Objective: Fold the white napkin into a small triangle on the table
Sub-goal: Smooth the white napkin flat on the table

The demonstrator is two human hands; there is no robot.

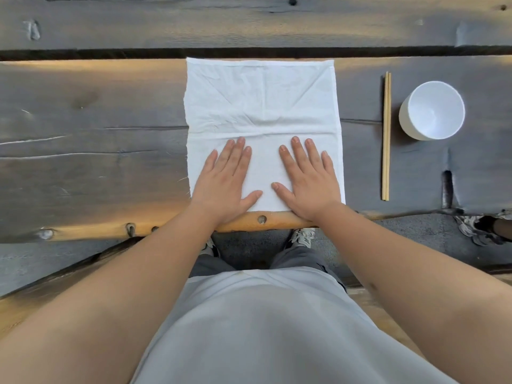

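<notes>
A white napkin [261, 98] lies spread flat as a large square on the dark wooden table [97, 128], its near edge at the table's front edge. Old crease lines cross it. My left hand [227, 181] rests flat, fingers straight, on the napkin's near left part. My right hand [307, 178] lies flat the same way on the near right part. Both palms press the cloth down, a hand's width apart.
A pair of wooden chopsticks [386, 137] lies lengthwise to the right of the napkin. A white cup [432, 110] stands further right. A dark gap [110, 53] between planks runs just beyond the napkin's far edge. Another person's shoe [476, 227] shows at the right.
</notes>
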